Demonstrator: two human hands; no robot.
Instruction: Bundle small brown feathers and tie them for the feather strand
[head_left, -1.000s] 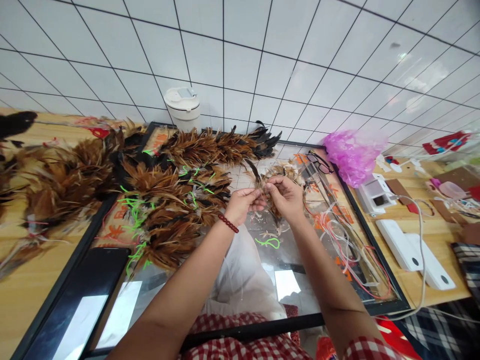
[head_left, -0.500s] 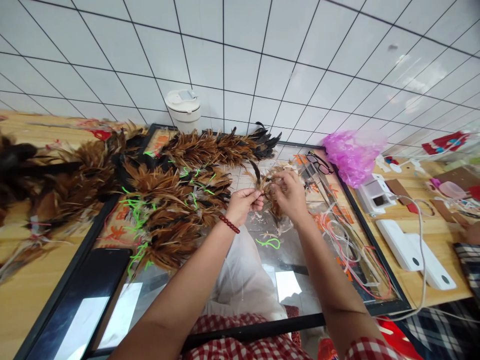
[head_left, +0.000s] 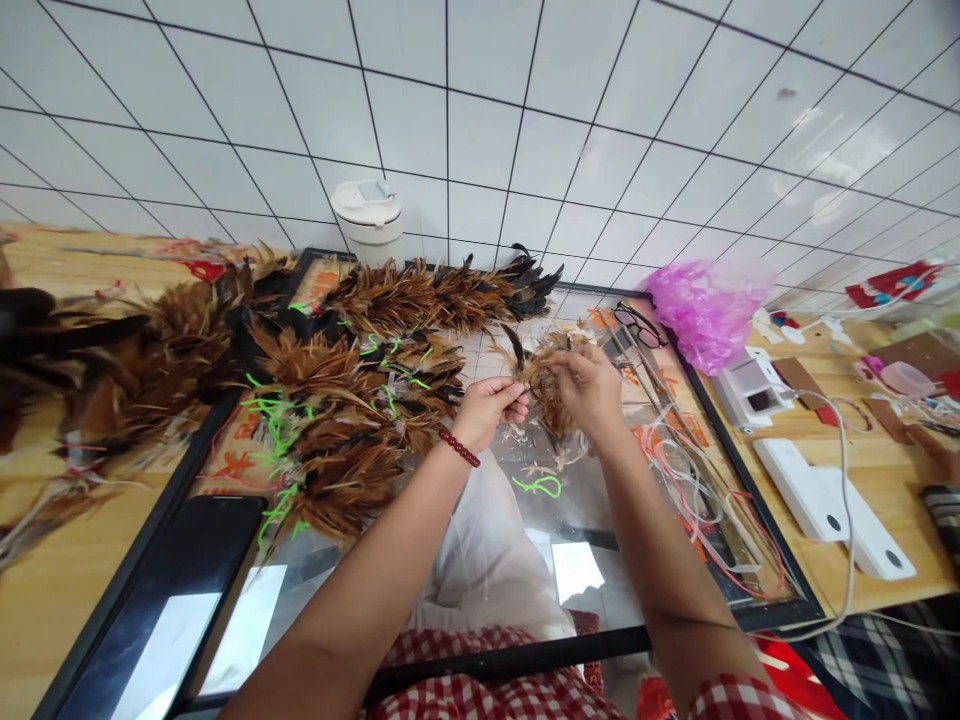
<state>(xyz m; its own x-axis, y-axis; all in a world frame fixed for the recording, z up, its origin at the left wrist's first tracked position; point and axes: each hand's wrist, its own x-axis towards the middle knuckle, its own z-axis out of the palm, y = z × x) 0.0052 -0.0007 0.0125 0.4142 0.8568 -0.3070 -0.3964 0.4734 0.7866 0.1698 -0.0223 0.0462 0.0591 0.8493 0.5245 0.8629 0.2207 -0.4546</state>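
My left hand (head_left: 489, 408), with a dark red bead bracelet (head_left: 459, 449) at its wrist, pinches a small bunch of feathers (head_left: 516, 350) between thumb and fingers. One dark feather sticks up from that bunch. To its right, my right hand (head_left: 594, 388) has its fingers pressed together over a loose heap of brown feathers (head_left: 553, 408); what sits in the fingertips is too small to make out. Brown feather bundles (head_left: 330, 375) tied with bright green string (head_left: 274, 425) lie left of my hands. A loop of green string (head_left: 541, 487) rests on the glass below them.
Behind lies a long feather garland (head_left: 427, 300), near a white lidded cup (head_left: 369, 220). A phone (head_left: 165, 600) is at front left. Glasses (head_left: 639, 326), a pink plastic bag (head_left: 709, 310), tangled cords (head_left: 682, 480) and white devices (head_left: 832, 510) lie to the right. More feathers (head_left: 127, 390) cover the left.
My right hand has moved slightly right, away from my left fingertips, and now sits over the feather heap. My left hand keeps its pinch in nearly the same place.
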